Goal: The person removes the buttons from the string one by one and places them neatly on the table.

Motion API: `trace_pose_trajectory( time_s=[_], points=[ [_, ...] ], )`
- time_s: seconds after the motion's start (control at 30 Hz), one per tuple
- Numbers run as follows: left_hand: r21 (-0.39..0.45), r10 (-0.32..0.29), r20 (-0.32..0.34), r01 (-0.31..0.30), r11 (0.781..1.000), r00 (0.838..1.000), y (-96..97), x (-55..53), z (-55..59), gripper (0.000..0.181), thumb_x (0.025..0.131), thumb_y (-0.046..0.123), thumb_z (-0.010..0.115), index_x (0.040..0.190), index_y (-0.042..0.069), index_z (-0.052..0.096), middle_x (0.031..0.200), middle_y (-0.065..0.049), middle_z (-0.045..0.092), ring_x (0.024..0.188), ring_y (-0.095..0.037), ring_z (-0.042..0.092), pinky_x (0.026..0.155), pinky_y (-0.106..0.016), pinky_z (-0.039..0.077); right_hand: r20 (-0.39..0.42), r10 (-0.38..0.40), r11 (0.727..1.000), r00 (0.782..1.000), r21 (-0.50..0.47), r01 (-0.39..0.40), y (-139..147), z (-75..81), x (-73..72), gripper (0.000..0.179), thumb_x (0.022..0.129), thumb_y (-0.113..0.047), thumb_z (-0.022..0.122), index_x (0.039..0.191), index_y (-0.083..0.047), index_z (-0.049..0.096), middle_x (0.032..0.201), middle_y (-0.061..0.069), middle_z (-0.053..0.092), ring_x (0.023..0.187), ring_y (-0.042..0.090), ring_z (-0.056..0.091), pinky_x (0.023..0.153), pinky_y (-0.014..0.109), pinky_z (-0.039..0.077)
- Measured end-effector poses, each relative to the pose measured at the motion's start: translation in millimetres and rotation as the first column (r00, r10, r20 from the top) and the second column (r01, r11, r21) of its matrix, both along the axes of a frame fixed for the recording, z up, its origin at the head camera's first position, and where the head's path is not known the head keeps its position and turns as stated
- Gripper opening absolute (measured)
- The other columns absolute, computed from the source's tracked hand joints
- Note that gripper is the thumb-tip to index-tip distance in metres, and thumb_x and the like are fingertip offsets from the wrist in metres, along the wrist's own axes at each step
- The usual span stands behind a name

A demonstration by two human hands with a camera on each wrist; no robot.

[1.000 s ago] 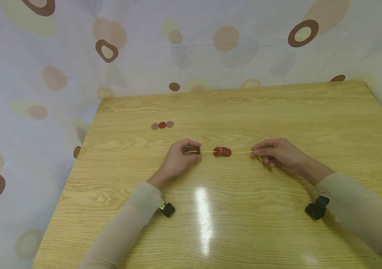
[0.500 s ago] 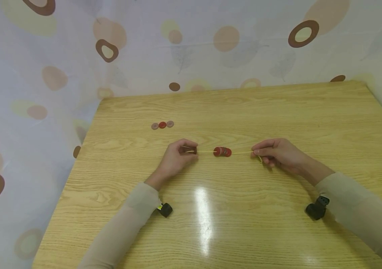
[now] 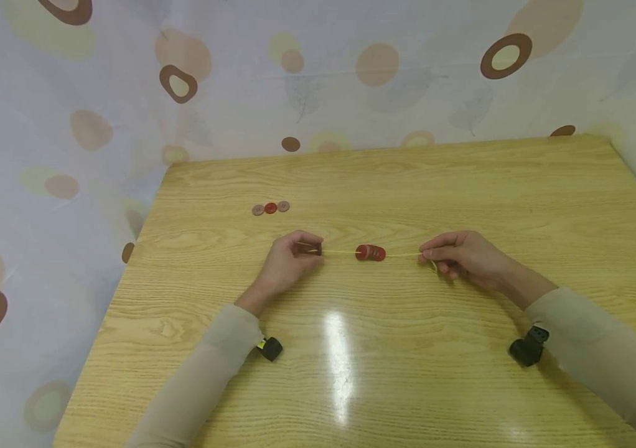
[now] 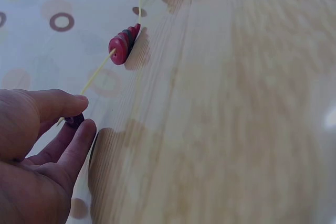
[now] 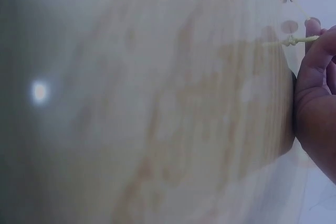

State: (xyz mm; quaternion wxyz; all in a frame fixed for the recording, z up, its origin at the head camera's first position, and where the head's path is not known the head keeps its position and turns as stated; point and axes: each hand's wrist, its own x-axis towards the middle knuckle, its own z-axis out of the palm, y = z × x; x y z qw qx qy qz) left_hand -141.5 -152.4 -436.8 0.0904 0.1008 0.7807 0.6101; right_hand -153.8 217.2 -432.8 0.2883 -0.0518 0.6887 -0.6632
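Note:
A yellow string (image 3: 340, 252) stretches between my two hands, just above the table. Several red and dark buttons (image 3: 371, 252) are threaded on it, packed into a slanted stack midway. With thumb and fingertips, my left hand (image 3: 284, 266) pinches a dark button (image 4: 76, 120), and the string runs up to it; a short string end pokes out behind the button in the left wrist view. My right hand (image 3: 466, 256) pinches the other part of the string, whose knotted tail (image 5: 292, 41) hangs from the fingers.
Two pinkish buttons (image 3: 258, 210) with a red button (image 3: 271, 208) between them lie in a row at the table's back left. The wooden table (image 3: 407, 361) meets a patterned cloth (image 3: 329, 93) behind and at the left.
My left hand has slid steadily left with the dark button, lengthening the string between it and the stack. The right hand and the stack have barely moved.

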Motion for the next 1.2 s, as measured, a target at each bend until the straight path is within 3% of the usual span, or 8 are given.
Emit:
trace_pose_trajectory(
  time_s=[0.47, 1.2],
  points=[
    [-0.036, 0.029, 0.011, -0.029, 0.999, 1.000, -6.9, 0.7, 1.2, 0.035, 0.085, -0.008, 0.075, 0.119, -0.004, 0.066, 0.116, -0.017, 0.067, 0.107, -0.030, 0.067, 0.091, -0.037, 0.055, 0.018, -0.009, 1.000, 1.000, 0.004, 0.009, 0.3, -0.4, -0.2, 0.028, 0.098, -0.009, 0.066, 0.120, 0.009, 0.065, 0.099, 0.008, 0.075, 0.062, 0.007, 0.053, 0.052, 0.018, 0.046],
    [-0.047, 0.016, -0.007, -0.016, 0.999, 1.000, -12.8, -1.4, 1.1, 0.033, 0.086, -0.009, 0.073, 0.118, -0.005, 0.066, 0.112, -0.018, 0.068, 0.103, -0.030, 0.067, 0.089, -0.036, 0.056, 0.022, -0.016, 1.000, 1.000, 0.012, 0.015, 0.6, -0.9, 0.7, 0.027, 0.098, -0.010, 0.067, 0.118, 0.008, 0.067, 0.099, 0.009, 0.076, 0.062, 0.008, 0.053, 0.051, 0.018, 0.046]
  ],
)
